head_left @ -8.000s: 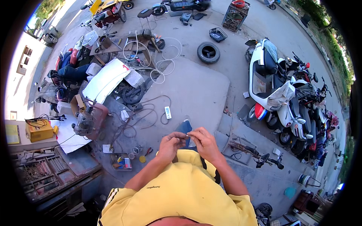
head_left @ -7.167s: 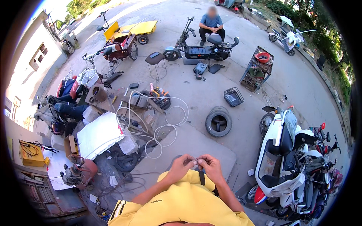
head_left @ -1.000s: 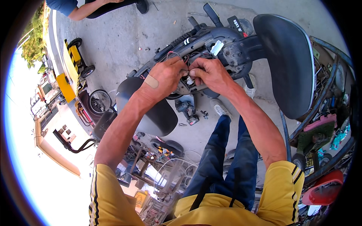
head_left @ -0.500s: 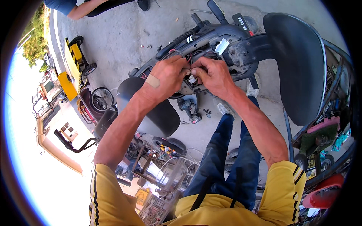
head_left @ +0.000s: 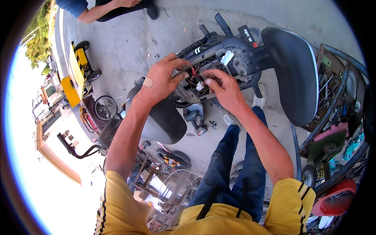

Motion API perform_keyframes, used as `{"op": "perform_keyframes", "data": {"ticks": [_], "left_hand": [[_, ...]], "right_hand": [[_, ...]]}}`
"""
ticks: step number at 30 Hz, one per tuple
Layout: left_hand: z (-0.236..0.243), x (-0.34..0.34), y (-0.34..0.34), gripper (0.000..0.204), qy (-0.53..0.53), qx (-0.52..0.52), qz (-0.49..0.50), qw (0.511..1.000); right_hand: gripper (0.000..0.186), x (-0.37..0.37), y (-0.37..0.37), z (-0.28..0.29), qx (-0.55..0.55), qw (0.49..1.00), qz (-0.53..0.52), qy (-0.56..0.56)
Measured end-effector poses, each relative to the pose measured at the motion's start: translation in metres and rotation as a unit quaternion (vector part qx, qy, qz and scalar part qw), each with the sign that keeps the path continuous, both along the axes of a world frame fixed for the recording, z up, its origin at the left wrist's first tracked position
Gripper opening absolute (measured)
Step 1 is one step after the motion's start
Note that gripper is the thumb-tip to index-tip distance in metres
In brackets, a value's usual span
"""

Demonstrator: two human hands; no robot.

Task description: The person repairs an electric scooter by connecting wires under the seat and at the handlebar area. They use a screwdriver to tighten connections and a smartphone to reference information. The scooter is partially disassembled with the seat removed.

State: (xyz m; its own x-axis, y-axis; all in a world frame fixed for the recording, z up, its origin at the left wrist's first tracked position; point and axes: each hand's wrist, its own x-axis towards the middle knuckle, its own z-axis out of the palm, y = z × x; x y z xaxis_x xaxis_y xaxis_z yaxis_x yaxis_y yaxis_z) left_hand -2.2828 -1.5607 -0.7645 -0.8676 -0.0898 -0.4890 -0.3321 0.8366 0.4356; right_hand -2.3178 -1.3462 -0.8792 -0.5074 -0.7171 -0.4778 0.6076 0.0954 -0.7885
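Note:
A scooter frame (head_left: 184,92) with its body opened lies across the upper middle, its wiring exposed. Red wires (head_left: 194,73) rise out of the opening between my two hands. My left hand (head_left: 158,80), with a plaster on its back, is at the left of these wires, thumb and forefinger apart and nothing visible between them. On the other side, my right hand (head_left: 225,89) has its thumb and forefinger bent around a thin wire end; the fingertips partly hide it. A white connector (head_left: 200,86) sits in the opening below the wires.
A black seat (head_left: 290,74) stands at the right, beside a metal-framed bin (head_left: 307,145) of parts. On the ground below the scooter lies a cordless drill (head_left: 194,119). Another person's arm (head_left: 103,11) shows at the top left. Tools and scrap clutter the lower left.
My hands, earlier pinched together over the wiring, have drawn apart. The left fingers have opened, and the red wires now show between the hands. The view has shifted slightly.

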Motion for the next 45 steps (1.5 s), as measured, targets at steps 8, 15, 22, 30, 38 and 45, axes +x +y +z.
{"op": "perform_keyframes", "data": {"ticks": [8, 15, 22, 30, 38, 45], "left_hand": [[-0.001, -0.010, -0.003, 0.030, -0.004, -0.101, -0.323, 0.941], [-0.027, -0.013, -0.011, 0.024, 0.022, -0.046, -0.297, 0.953], [-0.039, -0.022, -0.011, 0.014, -0.041, 0.184, 0.004, 0.982], [-0.055, -0.019, -0.021, 0.021, -0.069, 0.225, 0.006, 0.972], [-0.049, -0.018, -0.019, 0.011, -0.085, 0.248, 0.113, 0.958], [-0.043, -0.023, -0.016, 0.011, -0.084, 0.209, 0.064, 0.972]], "right_hand": [[0.016, 0.009, -0.001, -0.006, -0.005, 0.999, -0.038, 0.017], [0.013, 0.010, -0.008, 0.000, 0.005, 0.995, -0.099, -0.029], [0.012, 0.014, -0.005, 0.000, -0.004, 0.994, -0.109, -0.023], [0.015, 0.011, -0.020, -0.009, -0.005, 0.990, -0.118, 0.071], [0.016, 0.007, -0.027, -0.013, -0.012, 0.989, -0.128, 0.068], [0.014, 0.005, -0.025, -0.009, 0.013, 0.980, -0.114, 0.163]]}}
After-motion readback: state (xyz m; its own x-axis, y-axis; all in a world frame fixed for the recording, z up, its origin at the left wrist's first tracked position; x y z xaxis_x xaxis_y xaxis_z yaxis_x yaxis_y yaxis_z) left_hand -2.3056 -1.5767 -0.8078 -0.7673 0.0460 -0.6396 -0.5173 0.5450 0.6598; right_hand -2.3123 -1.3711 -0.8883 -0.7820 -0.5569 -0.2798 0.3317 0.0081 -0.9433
